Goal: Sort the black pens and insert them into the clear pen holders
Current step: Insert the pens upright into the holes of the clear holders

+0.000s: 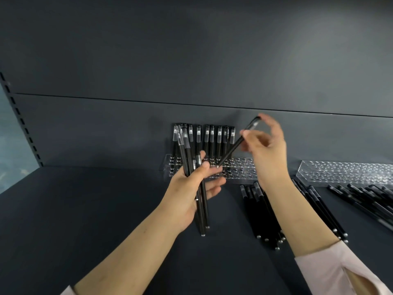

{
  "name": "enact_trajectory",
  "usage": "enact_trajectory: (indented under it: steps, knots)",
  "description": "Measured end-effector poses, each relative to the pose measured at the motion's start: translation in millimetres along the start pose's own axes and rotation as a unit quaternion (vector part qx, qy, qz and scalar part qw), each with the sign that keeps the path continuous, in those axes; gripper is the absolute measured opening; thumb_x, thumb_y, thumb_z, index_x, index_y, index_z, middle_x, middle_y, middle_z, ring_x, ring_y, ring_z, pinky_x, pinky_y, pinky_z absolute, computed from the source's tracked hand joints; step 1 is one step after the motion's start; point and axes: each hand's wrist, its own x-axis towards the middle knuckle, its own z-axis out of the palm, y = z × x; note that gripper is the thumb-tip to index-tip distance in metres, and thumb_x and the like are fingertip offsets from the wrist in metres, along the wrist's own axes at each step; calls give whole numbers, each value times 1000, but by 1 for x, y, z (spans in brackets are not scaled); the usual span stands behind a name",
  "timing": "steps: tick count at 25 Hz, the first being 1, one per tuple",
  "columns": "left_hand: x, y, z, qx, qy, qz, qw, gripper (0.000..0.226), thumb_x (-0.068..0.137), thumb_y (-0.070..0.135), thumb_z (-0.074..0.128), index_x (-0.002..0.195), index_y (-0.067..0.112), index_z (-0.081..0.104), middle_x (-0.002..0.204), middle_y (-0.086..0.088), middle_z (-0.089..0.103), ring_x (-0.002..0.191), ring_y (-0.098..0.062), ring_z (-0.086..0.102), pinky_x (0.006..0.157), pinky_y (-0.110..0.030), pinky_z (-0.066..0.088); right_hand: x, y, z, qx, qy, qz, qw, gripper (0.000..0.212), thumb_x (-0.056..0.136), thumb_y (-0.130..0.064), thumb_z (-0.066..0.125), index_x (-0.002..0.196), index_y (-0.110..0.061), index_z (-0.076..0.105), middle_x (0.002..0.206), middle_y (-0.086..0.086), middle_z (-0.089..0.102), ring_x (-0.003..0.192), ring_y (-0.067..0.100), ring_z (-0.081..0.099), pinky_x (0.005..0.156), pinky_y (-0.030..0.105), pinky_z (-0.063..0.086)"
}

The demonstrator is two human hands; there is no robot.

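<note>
My left grip (191, 188) clasps spare black pens (203, 209); my right grip (268, 152) pinches one pen (234, 145), aimed at the clear holder (242, 169).

Black pens (260, 211) with silver tips lie on a dark grey shelf (85, 209). Clear pen holders (340, 172) show rows of round holes. The sleeve (331, 271) is pale pink.

This looks like a shop's stationery display: a dark grey metal shelf (85, 209) backed by flat grey back panels (191, 60), with a slotted upright rail (20, 116) at its left edge. On it are clear perforated acrylic pen holders (240, 171) and many identical black pens (261, 213).
</note>
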Motion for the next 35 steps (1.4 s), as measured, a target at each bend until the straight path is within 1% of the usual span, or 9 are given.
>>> enact_trajectory:
  steps: [3, 7, 10, 14, 17, 23, 27, 30, 35]
  knots:
    - [1, 2, -1, 113, 4, 123, 986, 31, 98, 23, 53, 128, 32, 53, 105, 3, 75, 90, -20, 73, 78, -28, 59, 1, -8, -10, 9, 113, -102, 988, 42, 93, -9, 60, 128, -25, 43, 95, 7, 64, 75, 27, 64, 77, 31, 57]
    - [2, -3, 1, 210, 2, 197, 958, 15, 99, 18, 52, 114, 16, 56, 100, 5, 75, 81, -20, 72, 70, -26, 58, 3, -7, -17, -61, 153, -134, 977, 47, 95, -12, 56, 134, -30, 37, 100, 0, 65, 78, 18, 65, 75, 20, 52]
    - [3, -12, 1, 227, 2, 176, 958, 10, 97, 15, 55, 105, 12, 60, 96, 3, 75, 75, -18, 70, 67, -27, 58, 4, 4, -18, -115, 132, -133, 976, 47, 96, -12, 54, 135, -33, 37, 100, -8, 64, 82, 18, 66, 77, 24, 53]
    - [4, -25, -4, 247, -11, 119, 962, 14, 97, 19, 55, 108, 22, 63, 90, -1, 74, 67, -18, 68, 62, -28, 55, 8, 12, -16, -155, 96, -137, 974, 48, 96, -11, 54, 134, -35, 38, 102, -7, 65, 79, 15, 64, 69, 13, 47]
    - [10, -33, -10, 280, -9, 101, 955, 11, 98, 25, 54, 107, 27, 61, 80, 1, 72, 58, -12, 59, 55, -26, 47, 10, 17, -14, -191, 68, -141, 969, 48, 96, -11, 54, 134, -37, 39, 103, -6, 64, 77, 12, 61, 67, 9, 45]
    - [18, -35, -13, 294, 29, 92, 951, 16, 99, 29, 51, 100, 15, 60, 79, 5, 71, 54, -3, 53, 55, -18, 45, 13, 24, -11, -254, 33, -156, 954, 45, 96, -12, 54, 133, -35, 41, 103, -6, 59, 78, 6, 58, 65, 2, 41]
    - [16, -33, -8, 238, 15, 62, 969, 18, 99, 28, 52, 104, 16, 64, 81, 0, 71, 61, -11, 61, 53, -22, 48, 16, 30, -12, -280, 22, -160, 946, 45, 96, -10, 54, 132, -34, 42, 104, -7, 58, 77, 8, 59, 66, 7, 44]
    - [13, -30, -6, 220, 2, 48, 974, 19, 98, 34, 52, 109, 22, 62, 74, 2, 71, 55, -15, 61, 48, -24, 47, 19, 38, -13, -304, 6, -180, 936, 41, 95, -6, 54, 131, -25, 49, 106, -6, 59, 79, 14, 61, 74, 28, 54]
    - [16, -32, -8, 219, 4, 49, 974, 20, 99, 33, 48, 109, 19, 58, 63, 4, 61, 45, -9, 41, 42, -21, 32, 27, 50, -15, -332, -20, -205, 921, 44, 95, -3, 54, 135, -19, 55, 107, 1, 59, 85, 11, 58, 81, 18, 49]
